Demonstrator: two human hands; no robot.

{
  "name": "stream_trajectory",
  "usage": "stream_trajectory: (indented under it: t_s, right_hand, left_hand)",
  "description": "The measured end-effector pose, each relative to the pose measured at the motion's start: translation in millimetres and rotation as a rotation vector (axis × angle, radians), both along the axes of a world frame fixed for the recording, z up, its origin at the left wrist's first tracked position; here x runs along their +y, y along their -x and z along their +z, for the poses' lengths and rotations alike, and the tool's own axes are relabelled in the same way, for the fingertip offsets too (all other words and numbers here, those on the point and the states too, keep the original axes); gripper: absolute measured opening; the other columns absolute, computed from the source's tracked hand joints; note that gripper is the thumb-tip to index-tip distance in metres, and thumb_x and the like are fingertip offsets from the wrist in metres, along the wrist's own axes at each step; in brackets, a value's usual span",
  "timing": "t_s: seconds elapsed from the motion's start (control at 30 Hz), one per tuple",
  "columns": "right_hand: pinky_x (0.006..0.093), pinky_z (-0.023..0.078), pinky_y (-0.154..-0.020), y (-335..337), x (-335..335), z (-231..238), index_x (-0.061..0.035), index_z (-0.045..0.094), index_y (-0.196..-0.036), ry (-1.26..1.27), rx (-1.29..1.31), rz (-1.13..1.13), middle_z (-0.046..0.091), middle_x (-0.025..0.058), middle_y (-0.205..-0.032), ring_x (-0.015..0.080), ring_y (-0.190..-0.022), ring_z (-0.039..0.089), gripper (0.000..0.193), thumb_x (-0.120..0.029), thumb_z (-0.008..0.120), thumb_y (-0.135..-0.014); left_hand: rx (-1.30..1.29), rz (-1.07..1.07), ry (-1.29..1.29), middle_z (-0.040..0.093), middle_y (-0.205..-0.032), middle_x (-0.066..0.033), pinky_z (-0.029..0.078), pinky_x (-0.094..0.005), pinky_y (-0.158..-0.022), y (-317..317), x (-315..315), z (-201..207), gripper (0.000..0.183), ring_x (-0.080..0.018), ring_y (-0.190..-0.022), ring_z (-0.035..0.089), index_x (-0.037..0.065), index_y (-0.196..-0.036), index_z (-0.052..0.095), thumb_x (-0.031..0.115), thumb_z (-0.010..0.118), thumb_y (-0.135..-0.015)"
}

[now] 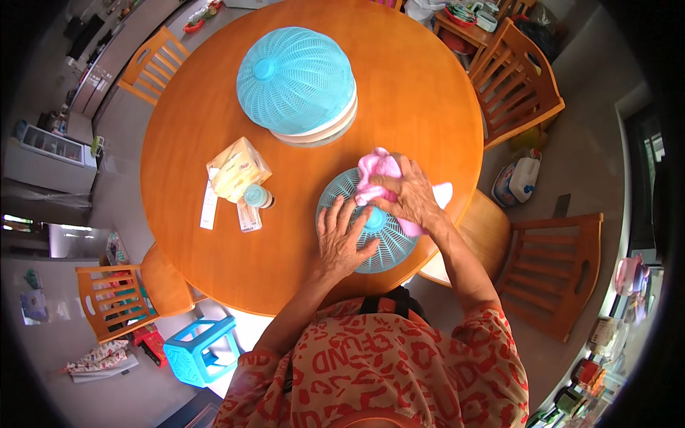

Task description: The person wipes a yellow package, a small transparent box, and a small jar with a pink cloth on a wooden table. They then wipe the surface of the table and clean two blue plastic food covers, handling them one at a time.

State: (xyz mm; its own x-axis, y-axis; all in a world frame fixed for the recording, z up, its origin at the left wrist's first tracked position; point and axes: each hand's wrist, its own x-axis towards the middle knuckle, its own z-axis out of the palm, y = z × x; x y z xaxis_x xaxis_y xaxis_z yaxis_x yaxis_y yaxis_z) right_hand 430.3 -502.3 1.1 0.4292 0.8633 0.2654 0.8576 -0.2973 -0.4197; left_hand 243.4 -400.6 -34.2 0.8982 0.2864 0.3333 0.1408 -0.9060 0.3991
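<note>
A blue slatted plastic food cover (389,251) lies near the front edge of the round wooden table, its knob facing up. My left hand (340,237) rests on the left part of this cover with the fingers spread. On its upper right side, my right hand (408,194) grips a pink cloth (377,171) bunched against the slats. Part of the cloth hangs out past the wrist on the right. Farther back stands a larger blue mesh food cover (300,82) over a pale round base.
On the table's left half sit a yellow tissue pack (239,170), a small capped jar (257,195), a small box (249,218) and a white paper strip (208,207). Wooden chairs (517,82) surround the round table (207,264). A blue stool (202,351) stands on the floor at lower left.
</note>
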Motion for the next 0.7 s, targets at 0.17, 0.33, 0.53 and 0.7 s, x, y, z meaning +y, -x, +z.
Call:
stream_trajectory:
  t_s: [0.17, 0.33, 0.53, 0.7]
  right_hand:
    - [0.0478, 0.049, -0.083, 32, -56, -12, -0.0157, 0.072, -0.086, -0.181, 0.003, -0.095, 0.050, 0.0184, -0.125, 0.0373, -0.105, 0.052, 0.031, -0.038, 0.080, -0.066]
    - [0.0474, 0.047, -0.085, 71, -88, -17, -0.0128, 0.072, -0.083, -0.206, 0.004, -0.097, 0.052, 0.0173, -0.121, 0.0337, -0.104, 0.052, 0.028, -0.032, 0.081, -0.065]
    - [0.0441, 0.050, -0.077, 31, -61, -22, -0.0129, 0.071, -0.083, -0.188, 0.070, -0.180, 0.052, 0.0154, -0.118, 0.0337, -0.099, 0.053, 0.021, -0.030, 0.077, -0.073]
    - [0.0447, 0.053, -0.078, -14, -19, -13, -0.0267, 0.069, -0.109, -0.086, 0.264, -0.074, 0.056, 0.0115, -0.108, 0.0357, -0.098, 0.058, 0.030, -0.028, 0.072, -0.079]
  left_hand:
    - [0.032, 0.043, 0.018, 0.037, -0.148, -0.0101, 0.018, -0.0590, -0.109, -2, -2, 1, 0.057, -0.0324, -0.139, 0.027, 0.015, -0.127, 0.056, 0.041, 0.068, -0.078]
    - [0.056, 0.102, 0.038, 0.041, -0.146, -0.0077, 0.016, -0.0640, -0.107, -3, -13, 10, 0.052, -0.0319, -0.139, 0.028, 0.016, -0.122, 0.060, 0.045, 0.068, -0.080]
    - [0.005, 0.090, -0.008, 0.045, -0.142, -0.0054, 0.019, -0.0663, -0.106, -3, -13, -1, 0.038, -0.0309, -0.139, 0.029, 0.019, -0.113, 0.067, 0.033, 0.075, -0.079]
    - [0.005, 0.075, 0.020, 0.047, -0.141, -0.0051, 0.019, -0.0673, -0.105, -2, -12, 2, 0.033, -0.0321, -0.138, 0.030, 0.019, -0.109, 0.066, 0.029, 0.074, -0.079]
